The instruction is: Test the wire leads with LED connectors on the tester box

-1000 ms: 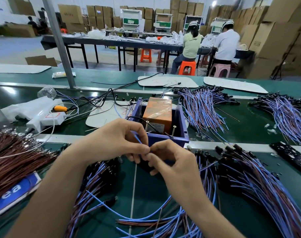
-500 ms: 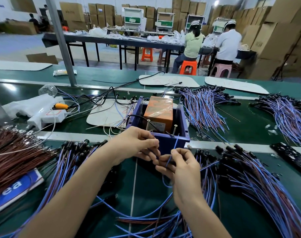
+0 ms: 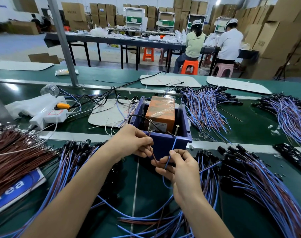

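Pinching near the tips seems smart, these look light and floppy: left hand [image 3: 134,143] grips the thin brown wire lead [image 3: 153,154], right hand [image 3: 179,169] the thin blue wire lead [image 3: 171,150], both just in front of the blue plastic tester box [image 3: 164,143].
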A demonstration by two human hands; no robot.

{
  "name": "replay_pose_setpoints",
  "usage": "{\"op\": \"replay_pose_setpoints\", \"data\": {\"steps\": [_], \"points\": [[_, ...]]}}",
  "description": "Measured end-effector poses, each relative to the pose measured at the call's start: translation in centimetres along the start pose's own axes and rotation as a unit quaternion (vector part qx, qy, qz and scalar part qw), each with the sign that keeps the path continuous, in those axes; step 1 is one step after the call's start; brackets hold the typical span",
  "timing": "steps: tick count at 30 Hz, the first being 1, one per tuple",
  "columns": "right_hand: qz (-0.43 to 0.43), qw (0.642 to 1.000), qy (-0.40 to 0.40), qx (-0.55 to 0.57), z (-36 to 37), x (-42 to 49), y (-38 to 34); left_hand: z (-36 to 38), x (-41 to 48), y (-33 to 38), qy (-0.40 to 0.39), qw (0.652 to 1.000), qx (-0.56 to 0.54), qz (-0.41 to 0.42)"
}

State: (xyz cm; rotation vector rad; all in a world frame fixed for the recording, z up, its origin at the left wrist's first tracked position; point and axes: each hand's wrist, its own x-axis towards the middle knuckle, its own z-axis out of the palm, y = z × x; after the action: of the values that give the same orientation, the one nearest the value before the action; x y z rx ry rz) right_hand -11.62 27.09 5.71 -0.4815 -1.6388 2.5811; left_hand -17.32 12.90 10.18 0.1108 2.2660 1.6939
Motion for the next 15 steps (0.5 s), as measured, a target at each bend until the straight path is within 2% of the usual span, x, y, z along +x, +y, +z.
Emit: {"op": "replay_pose_setpoints", "data": {"steps": [15], "points": [[0.014, 1.0, -0.009, -0.004, -0.04, -0.23, 0.04, -0.34, 0.29, -0.17, 0.003, 1.0, 0.012, -0.018]]}}
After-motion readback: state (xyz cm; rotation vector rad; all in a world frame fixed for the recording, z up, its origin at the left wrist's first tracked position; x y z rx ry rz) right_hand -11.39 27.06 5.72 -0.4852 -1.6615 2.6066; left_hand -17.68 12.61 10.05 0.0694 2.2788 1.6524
